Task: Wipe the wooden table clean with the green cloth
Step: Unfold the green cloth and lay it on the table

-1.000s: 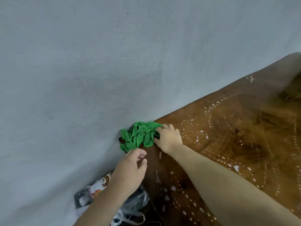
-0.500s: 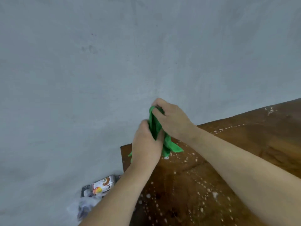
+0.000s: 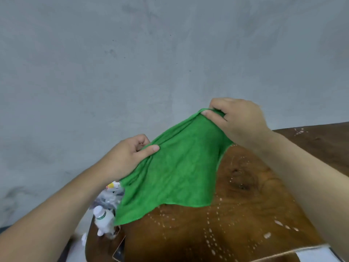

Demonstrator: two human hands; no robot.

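The green cloth [image 3: 175, 171] hangs spread out in the air above the wooden table [image 3: 236, 229]. My left hand [image 3: 126, 157] pinches its upper left edge between thumb and fingers. My right hand [image 3: 238, 121] grips the opposite upper corner, higher and to the right. The cloth's lower edge dangles just above the tabletop, which is brown with dark grain and covered in white droplets and streaks.
A white plastic bottle [image 3: 103, 218] stands at the table's left edge, with crumpled packaging [image 3: 111, 193] behind it. A grey wall [image 3: 132, 63] fills the background. A white sheet with a twine line [image 3: 313, 255] lies at the bottom right corner.
The cloth went from a crumpled heap on the table's corner, to bunched between both hands, to stretched open in the air. Both hands moved apart and the view shifted down.
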